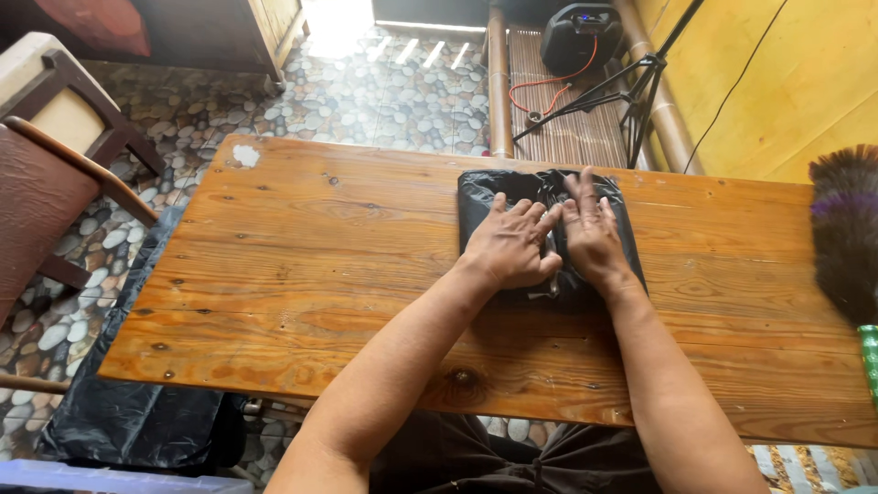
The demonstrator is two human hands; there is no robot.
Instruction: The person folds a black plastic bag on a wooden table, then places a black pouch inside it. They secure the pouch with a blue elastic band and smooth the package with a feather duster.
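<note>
Grips flat — black bag (pixel 485 197) (folded, glossy)

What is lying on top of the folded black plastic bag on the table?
Both hands lie flat on the black plastic bag: the left hand and right hand, side by side. The bag rests on the wooden table. Its middle is covered by the hands.
</note>
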